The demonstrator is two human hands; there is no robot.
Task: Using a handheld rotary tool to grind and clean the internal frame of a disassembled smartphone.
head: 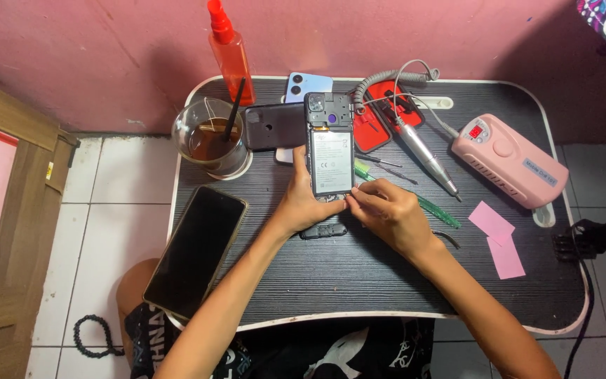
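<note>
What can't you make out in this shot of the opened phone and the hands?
- Head view: the bottom end of the opened phone is hidden by the left hand and right hand.
- What the right hand's fingertips pinch is too small to tell.
- The blue phone is mostly covered by the opened phone.

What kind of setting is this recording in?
Probably a home phone-repair spot: a small lap table on a tiled floor, with an opened phone in both hands, a pink rotary tool unit and a red tool case.
</note>
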